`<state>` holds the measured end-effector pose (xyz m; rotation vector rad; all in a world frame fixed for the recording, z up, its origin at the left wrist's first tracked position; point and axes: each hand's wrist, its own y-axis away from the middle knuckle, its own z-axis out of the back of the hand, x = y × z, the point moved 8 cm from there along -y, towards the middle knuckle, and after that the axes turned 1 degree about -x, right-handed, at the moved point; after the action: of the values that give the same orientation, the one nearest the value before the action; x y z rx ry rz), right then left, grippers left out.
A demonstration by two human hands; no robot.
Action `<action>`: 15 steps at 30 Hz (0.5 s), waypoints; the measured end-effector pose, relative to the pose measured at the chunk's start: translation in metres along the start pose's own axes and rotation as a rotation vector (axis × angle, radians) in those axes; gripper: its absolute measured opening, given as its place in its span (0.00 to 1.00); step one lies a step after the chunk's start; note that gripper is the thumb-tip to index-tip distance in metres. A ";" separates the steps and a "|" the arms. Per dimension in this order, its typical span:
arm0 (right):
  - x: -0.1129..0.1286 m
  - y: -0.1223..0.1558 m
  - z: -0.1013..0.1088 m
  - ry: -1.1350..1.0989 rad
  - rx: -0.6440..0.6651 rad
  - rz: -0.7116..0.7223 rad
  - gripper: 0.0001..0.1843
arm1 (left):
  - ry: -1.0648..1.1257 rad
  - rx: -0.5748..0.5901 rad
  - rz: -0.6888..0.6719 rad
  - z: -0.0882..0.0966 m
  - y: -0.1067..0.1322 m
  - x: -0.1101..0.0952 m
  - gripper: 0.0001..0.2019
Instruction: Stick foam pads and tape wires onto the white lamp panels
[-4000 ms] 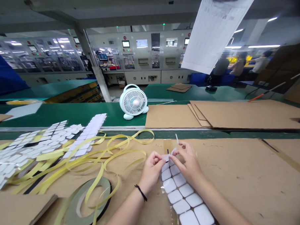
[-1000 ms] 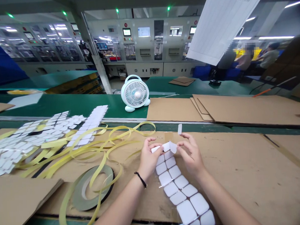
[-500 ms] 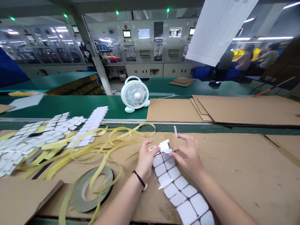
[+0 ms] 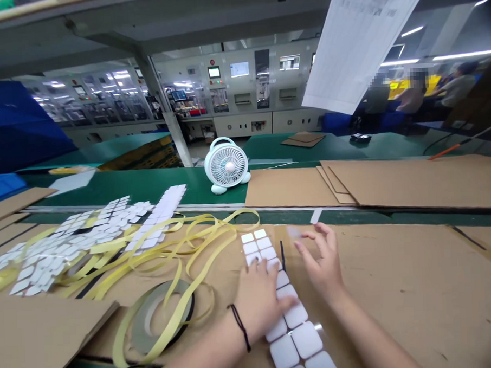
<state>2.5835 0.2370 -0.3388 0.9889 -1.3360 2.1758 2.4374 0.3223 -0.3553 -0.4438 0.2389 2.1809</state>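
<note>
A strip of white rounded-square pads [image 4: 296, 344] in two columns lies on the cardboard. My left hand [image 4: 260, 294] rests on it with fingers spread, hiding several pads. Beside the strip, my right hand [image 4: 324, 264] is raised, thumb and forefinger close together. At their tips is a small white piece [image 4: 294, 232], blurred by motion. A second, longer white piece [image 4: 317, 215] sticks up from the fingertips of the same hand. A short black strip [image 4: 283, 255] shows on the cardboard between the pads and my right hand.
Left of my hands lie a roll of tape [image 4: 141, 324], loops of yellow ribbon [image 4: 208, 251] and a pile of white pad sheets [image 4: 69, 240]. A light-blue fan [image 4: 228, 166] stands behind. Flat cardboard sheets [image 4: 412, 182] lie at the right; a paper sheet [image 4: 365, 43] hangs above.
My left hand has gone from gripping the strip's far end to lying flat on it; the strip now lies flatter. My right hand has moved away rightward with small white pieces.
</note>
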 end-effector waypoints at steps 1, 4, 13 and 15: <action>-0.001 0.000 0.001 -0.002 -0.016 -0.014 0.13 | -0.010 0.110 0.000 -0.015 0.009 0.000 0.41; -0.007 0.001 0.001 -0.002 -0.037 -0.051 0.20 | -0.067 0.261 -0.013 -0.030 0.016 0.021 0.48; -0.025 0.007 -0.011 0.010 -0.006 -0.042 0.27 | -0.398 -0.001 0.181 0.087 -0.040 0.165 0.55; -0.029 0.008 -0.013 0.017 0.010 -0.060 0.28 | -0.279 0.052 0.395 0.099 -0.043 0.210 0.59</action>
<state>2.5926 0.2455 -0.3692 0.9987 -1.2729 2.1435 2.3328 0.5337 -0.3484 -0.0590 0.2439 2.5830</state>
